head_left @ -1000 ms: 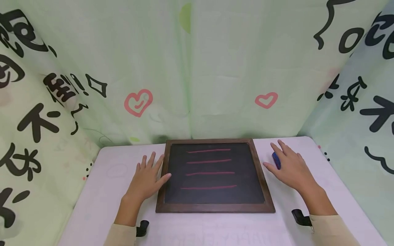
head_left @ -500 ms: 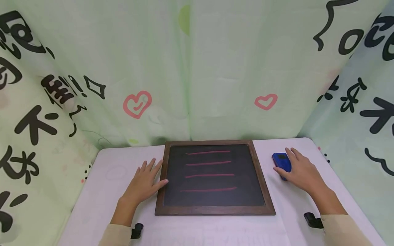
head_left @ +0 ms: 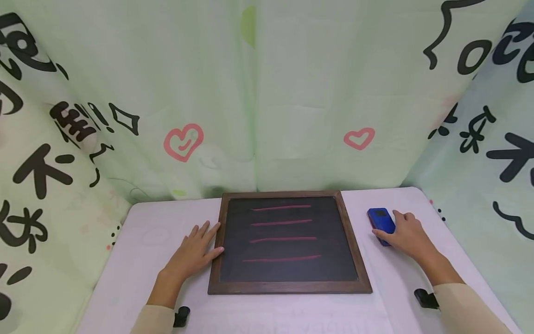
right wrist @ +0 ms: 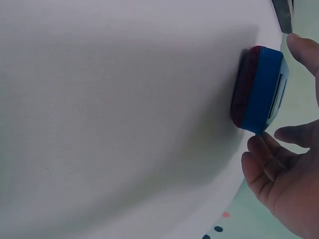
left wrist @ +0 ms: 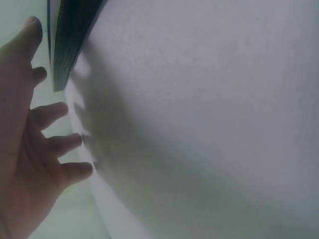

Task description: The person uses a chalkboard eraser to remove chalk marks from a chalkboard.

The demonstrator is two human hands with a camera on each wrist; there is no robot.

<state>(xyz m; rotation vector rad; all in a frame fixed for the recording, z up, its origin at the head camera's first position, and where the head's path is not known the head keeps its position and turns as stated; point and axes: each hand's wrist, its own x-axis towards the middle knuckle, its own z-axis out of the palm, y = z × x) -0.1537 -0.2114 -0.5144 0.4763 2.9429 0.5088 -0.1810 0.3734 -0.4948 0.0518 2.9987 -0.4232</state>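
A small chalkboard (head_left: 292,272) in a dark brown wooden frame lies on the white table (head_left: 167,227), with several pink chalk lines across it. My left hand (head_left: 189,257) is spread at its left edge, thumb and index fingertips right by the frame (left wrist: 71,45). At the right lies a blue blackboard eraser (head_left: 380,221), its dark red felt side (right wrist: 244,92) down. My right hand (head_left: 410,237) is over the eraser's right side, the thumb across its near end. In the right wrist view, the bent fingers (right wrist: 264,167) are beside the eraser's edge and the thumb stands apart from it.
A pale green curtain (head_left: 300,93) with black lettering and pink hearts surrounds the table at the back and sides. Black wrist-worn devices (head_left: 426,298) show at both sleeves.
My right hand has moved right, uncovering the eraser, and its fingers have bent and come down beside it. My left hand has shifted slightly down and left in the view, as has the chalkboard.
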